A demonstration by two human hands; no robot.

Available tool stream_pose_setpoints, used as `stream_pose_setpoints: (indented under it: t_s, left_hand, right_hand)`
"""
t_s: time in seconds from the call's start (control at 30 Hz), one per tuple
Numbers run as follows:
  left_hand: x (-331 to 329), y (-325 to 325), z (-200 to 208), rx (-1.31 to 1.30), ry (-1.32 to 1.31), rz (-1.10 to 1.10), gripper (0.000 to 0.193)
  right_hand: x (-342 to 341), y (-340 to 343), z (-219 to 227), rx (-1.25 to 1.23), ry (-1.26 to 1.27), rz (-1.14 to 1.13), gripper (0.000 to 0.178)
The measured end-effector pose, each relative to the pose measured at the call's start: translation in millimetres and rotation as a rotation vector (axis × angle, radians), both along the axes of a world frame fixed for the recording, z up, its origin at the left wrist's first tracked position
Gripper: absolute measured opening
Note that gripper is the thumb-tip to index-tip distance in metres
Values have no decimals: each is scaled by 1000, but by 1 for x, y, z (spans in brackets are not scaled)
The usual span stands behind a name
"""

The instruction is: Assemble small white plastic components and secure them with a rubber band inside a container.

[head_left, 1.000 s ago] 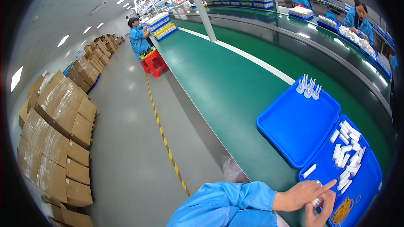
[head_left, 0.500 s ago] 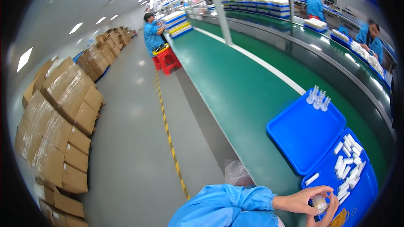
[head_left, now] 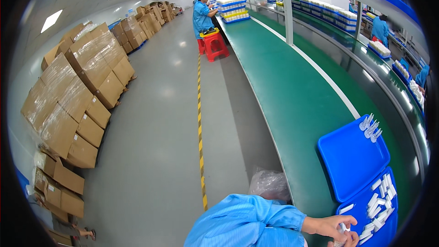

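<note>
My left hand reaches in from the lower edge in a blue sleeve, its fingers curled round a small clear and whitish plastic piece. The fingers of my right hand close on the same piece from below; the rest of that hand is cut off by the lower edge. The piece's exact kind is hidden by the fingers. Just beyond the hands, a blue tray holds many loose white cylindrical parts. A second blue tray adjoins it, with several clear plastic nozzle-like parts standing at its far corner.
The green workbench runs away from me beside a metal-edged conveyor. A clear plastic bag hangs by the bench's near edge. Stacked trays and a co-worker by a red stool are farther off. Cartons line the left.
The view has swung left, so the bench and trays appear farther right. My hands still hold the small piece, now lower and more covered by fingers. The rubber bands have left the view.
</note>
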State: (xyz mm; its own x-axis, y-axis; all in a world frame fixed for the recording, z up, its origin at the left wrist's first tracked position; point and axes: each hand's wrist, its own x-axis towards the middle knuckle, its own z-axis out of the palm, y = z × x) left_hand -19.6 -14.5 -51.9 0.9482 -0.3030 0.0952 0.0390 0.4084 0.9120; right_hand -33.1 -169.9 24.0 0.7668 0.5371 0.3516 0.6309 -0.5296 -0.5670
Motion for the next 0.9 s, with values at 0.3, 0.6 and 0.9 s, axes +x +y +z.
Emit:
stream_pose_setpoints:
  t_s: [0.3,0.6,0.9]
  left_hand:
    - [-16,9,-11,503,-273,144,59]
    - [-6,90,20,148,-115,2,41]
    - [123,113,65,487,-95,139,39]
  right_hand:
    - [-8,-6,-1,-300,12,88,24]
    - [-13,-6,-20,-611,-128,155,51]
    - [-31,-70,-10,-38,429,214,36]
